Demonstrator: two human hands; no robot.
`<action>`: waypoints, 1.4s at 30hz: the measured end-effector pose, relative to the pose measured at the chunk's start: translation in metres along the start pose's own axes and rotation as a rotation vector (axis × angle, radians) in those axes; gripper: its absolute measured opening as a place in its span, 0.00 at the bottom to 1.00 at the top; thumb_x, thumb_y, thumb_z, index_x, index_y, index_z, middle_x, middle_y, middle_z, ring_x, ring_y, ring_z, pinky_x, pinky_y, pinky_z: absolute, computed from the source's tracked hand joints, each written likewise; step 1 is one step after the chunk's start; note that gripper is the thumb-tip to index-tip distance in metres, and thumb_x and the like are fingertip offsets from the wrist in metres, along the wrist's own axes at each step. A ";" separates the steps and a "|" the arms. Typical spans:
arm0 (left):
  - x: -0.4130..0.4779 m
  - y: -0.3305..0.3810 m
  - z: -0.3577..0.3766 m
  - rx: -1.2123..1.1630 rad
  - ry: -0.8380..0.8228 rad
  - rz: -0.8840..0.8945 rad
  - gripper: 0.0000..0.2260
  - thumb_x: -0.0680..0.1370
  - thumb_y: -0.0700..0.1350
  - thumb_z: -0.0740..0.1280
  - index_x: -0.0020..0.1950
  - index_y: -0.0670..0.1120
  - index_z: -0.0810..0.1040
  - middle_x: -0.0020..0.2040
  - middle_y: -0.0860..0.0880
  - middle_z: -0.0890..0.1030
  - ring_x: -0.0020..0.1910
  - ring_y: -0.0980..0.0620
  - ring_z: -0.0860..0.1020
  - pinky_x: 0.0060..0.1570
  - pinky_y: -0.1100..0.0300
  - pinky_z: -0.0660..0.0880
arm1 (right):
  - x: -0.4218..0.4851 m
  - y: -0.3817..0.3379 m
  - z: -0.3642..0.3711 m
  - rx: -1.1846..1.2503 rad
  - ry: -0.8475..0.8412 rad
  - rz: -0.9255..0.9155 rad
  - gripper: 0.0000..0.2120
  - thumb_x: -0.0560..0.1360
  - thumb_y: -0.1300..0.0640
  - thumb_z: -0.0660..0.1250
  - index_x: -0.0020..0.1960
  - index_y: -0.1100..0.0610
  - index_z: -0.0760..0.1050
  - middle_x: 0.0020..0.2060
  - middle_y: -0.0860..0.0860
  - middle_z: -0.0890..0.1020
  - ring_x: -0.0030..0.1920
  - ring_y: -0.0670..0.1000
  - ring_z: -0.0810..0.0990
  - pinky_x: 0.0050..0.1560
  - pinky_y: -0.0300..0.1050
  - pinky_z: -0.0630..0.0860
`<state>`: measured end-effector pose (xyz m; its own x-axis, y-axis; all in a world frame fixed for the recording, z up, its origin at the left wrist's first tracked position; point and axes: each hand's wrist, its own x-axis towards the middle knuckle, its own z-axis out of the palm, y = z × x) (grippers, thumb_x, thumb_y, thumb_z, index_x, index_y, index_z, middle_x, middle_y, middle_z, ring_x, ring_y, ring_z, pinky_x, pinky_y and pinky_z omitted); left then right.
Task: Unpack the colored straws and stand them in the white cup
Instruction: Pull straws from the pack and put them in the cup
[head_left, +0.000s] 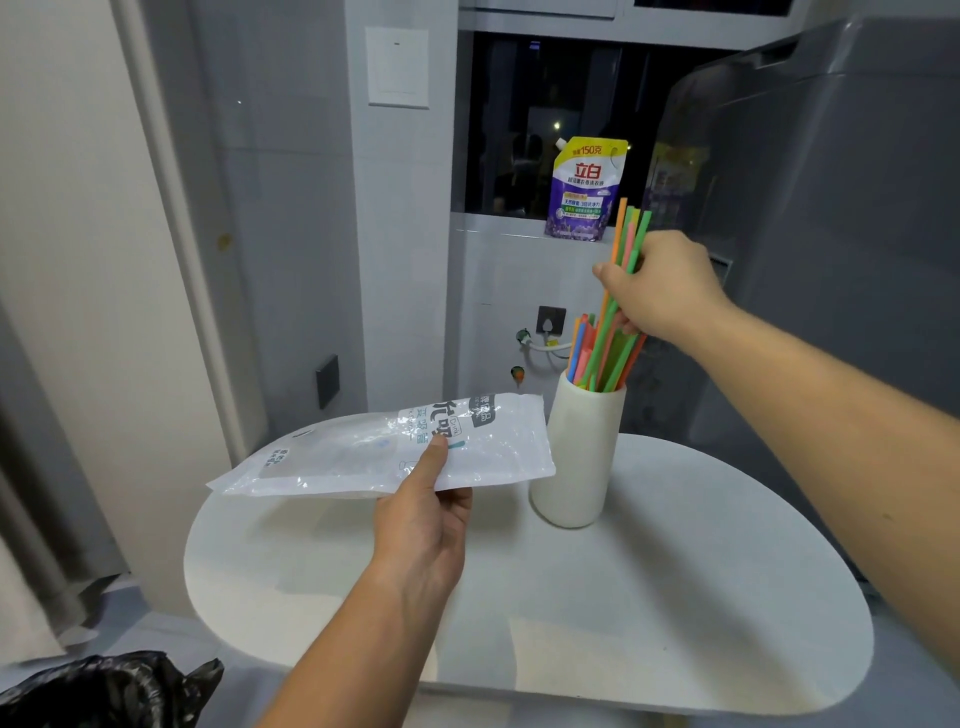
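Gripping the colored straws (613, 358) around their middle, our right hand (660, 286) sits just above the white cup (579, 457), while our left hand (421, 514) is lower and to the left, apart from them. The cup stands upright on the round white worktop (623, 597) and holds the lower ends of the straws, which fan out of its mouth in orange, green, pink and blue. Our right fingers curl round the bundle; our left thumb and fingers pinch the flattened clear straw package (384, 447), held roughly level beside the cup.
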<state>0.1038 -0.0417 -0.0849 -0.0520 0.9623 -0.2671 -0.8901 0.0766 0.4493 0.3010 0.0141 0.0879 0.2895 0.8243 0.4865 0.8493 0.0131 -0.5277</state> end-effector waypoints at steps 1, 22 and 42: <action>0.000 0.000 0.000 -0.003 -0.002 0.001 0.15 0.77 0.36 0.73 0.63 0.44 0.81 0.57 0.47 0.87 0.45 0.53 0.87 0.34 0.63 0.82 | -0.001 0.003 0.004 -0.012 -0.004 -0.003 0.17 0.79 0.45 0.66 0.53 0.60 0.78 0.46 0.56 0.83 0.43 0.55 0.85 0.47 0.54 0.84; 0.001 -0.002 0.000 0.008 -0.002 -0.012 0.14 0.76 0.36 0.73 0.61 0.44 0.82 0.56 0.47 0.87 0.44 0.53 0.87 0.35 0.63 0.82 | 0.003 0.022 0.020 -0.088 -0.047 -0.256 0.32 0.80 0.39 0.61 0.79 0.50 0.59 0.77 0.53 0.65 0.75 0.56 0.66 0.67 0.59 0.71; 0.004 -0.003 -0.002 0.056 -0.019 -0.025 0.16 0.77 0.36 0.73 0.64 0.43 0.81 0.58 0.45 0.87 0.47 0.52 0.87 0.37 0.61 0.83 | -0.022 0.027 0.021 -0.165 0.033 -0.351 0.23 0.82 0.41 0.57 0.70 0.52 0.73 0.70 0.52 0.75 0.73 0.56 0.68 0.72 0.62 0.65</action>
<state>0.1050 -0.0389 -0.0887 -0.0213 0.9647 -0.2627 -0.8644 0.1142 0.4896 0.3080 0.0080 0.0478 -0.0196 0.7674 0.6409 0.9581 0.1976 -0.2073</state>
